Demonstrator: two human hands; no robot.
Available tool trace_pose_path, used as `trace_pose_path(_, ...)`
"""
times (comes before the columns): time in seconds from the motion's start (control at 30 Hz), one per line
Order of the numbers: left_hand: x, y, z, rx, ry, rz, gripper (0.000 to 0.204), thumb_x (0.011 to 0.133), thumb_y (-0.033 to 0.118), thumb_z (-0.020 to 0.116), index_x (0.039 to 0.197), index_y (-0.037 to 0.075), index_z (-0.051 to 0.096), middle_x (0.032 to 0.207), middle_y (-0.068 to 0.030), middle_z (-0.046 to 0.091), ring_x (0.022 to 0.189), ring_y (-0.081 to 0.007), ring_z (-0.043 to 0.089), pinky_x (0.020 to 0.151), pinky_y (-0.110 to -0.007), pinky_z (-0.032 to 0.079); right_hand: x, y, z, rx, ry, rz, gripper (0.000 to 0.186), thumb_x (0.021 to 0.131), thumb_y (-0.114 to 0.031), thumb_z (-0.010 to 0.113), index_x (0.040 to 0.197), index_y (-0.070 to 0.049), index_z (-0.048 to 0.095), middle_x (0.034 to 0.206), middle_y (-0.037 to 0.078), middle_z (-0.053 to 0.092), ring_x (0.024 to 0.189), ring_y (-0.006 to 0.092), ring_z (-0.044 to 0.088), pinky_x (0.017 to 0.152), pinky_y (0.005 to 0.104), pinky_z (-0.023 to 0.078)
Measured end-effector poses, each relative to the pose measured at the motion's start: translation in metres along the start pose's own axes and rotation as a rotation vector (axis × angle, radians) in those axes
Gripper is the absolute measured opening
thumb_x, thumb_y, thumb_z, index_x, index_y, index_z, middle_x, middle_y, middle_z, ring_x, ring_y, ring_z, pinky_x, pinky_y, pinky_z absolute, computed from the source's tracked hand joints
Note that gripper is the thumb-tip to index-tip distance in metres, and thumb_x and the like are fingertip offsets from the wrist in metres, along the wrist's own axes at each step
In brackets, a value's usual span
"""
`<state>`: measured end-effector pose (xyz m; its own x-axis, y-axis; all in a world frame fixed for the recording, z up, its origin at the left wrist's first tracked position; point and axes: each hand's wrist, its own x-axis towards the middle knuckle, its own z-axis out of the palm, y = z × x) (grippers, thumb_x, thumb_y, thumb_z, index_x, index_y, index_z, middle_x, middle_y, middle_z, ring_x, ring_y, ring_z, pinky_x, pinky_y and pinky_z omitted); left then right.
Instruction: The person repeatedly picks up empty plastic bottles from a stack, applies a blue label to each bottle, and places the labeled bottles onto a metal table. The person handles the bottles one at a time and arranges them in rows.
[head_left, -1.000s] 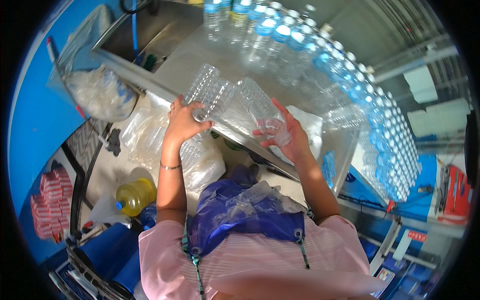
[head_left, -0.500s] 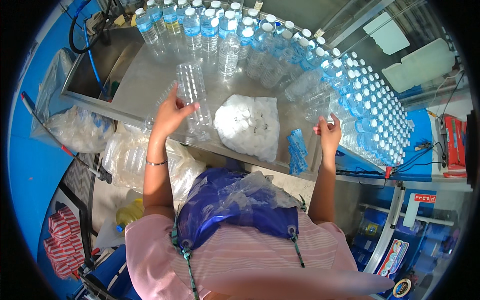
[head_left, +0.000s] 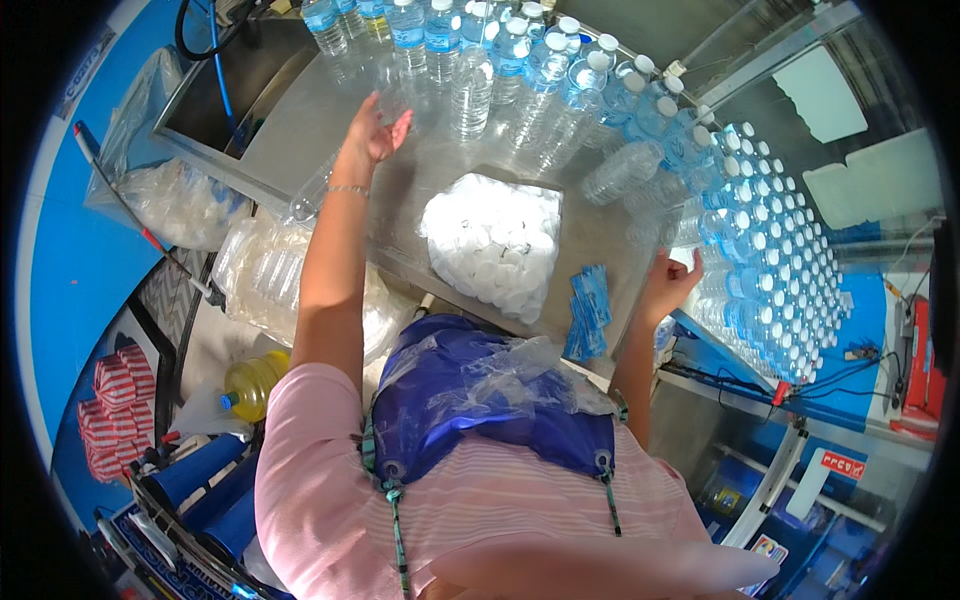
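My left hand (head_left: 382, 130) reaches over the steel counter (head_left: 287, 135), fingers apart, just in front of clear bottles (head_left: 470, 100) standing at the back. By its forearm a clear bottle (head_left: 308, 198) lies at the counter's front edge, partly hidden. My right hand (head_left: 670, 280) is at the counter's right, fingers loosely curved and apart, beside upright bottles and below a leaning clear bottle (head_left: 620, 172). Between my hands lie a bag of white caps (head_left: 488, 245) and blue label strips (head_left: 590, 312).
Capped, blue-labelled bottles (head_left: 775, 275) crowd the right side. A steel sink (head_left: 205, 100) with a blue hose is at back left. Plastic bags (head_left: 260, 285), a yellow jug (head_left: 250, 385) and a long-handled tool (head_left: 150, 215) are at left below the counter.
My left hand has moved toward the back rows and opened from the bottle it held. My right hand went from the middle of the counter to the right-hand bottles.
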<state>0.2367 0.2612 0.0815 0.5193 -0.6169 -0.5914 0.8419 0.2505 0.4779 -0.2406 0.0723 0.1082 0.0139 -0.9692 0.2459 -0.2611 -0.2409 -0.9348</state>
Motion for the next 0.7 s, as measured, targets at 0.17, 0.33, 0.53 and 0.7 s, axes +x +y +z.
trace_pose_path(0.17, 0.043, 0.012, 0.035, -0.06, 0.111, 0.014, 0.075, 0.095, 0.055, 0.046, 0.142, 0.004, 0.019, 0.102, -0.0239, 0.061, 0.076, -0.0285, 0.067, 0.059, -0.037, 0.06, -0.057, -0.028, 0.061, -0.078, -0.713, -0.601, 0.023, 0.083, -0.005, 0.065, 0.106, -0.007, 0.064, 0.084, 0.006, 0.06, 0.069, 0.0169, 0.057, 0.067, 0.0282, 0.047)
trace_pose_path(0.33, 0.065, 0.014, 0.039, -0.162, 0.016, -0.044, 0.069, 0.096, 0.05, 0.045, 0.136, -0.003, 0.027, 0.094, -0.0231, 0.063, 0.073, -0.0268, 0.066, 0.055, -0.034, 0.058, -0.074, -0.052, 0.121, -0.554, -1.044, -0.812, 0.025, 0.075, -0.006, 0.07, 0.1, -0.006, 0.066, 0.096, 0.011, 0.062, 0.084, 0.0292, 0.063, 0.071, 0.039, 0.052)
trace_pose_path(0.53, 0.002, -0.068, 0.052, 1.214, 0.27, 0.994, 0.068, 0.075, 0.019, 0.072, 0.132, -0.003, 0.041, 0.099, -0.0232, 0.065, 0.082, -0.0357, 0.065, 0.079, -0.039, 0.054, -0.075, -0.059, 0.123, -0.472, -1.067, -0.661, 0.034, 0.069, -0.006, 0.074, 0.101, -0.009, 0.064, 0.102, 0.012, 0.061, 0.087, 0.032, 0.063, 0.071, 0.041, 0.051)
trace_pose_path(0.7, -0.016, -0.073, 0.101, 1.366, 0.09, 1.228, 0.084, 0.067, 0.021, 0.081, 0.134, -0.005, 0.038, 0.102, -0.0237, 0.065, 0.093, -0.0399, 0.064, 0.084, -0.043, 0.051, -0.067, -0.085, 0.123, -0.368, -1.032, -0.527, 0.02, 0.076, -0.005, 0.066, 0.096, -0.008, 0.063, 0.09, 0.013, 0.063, 0.072, 0.0263, 0.062, 0.064, 0.0381, 0.05)
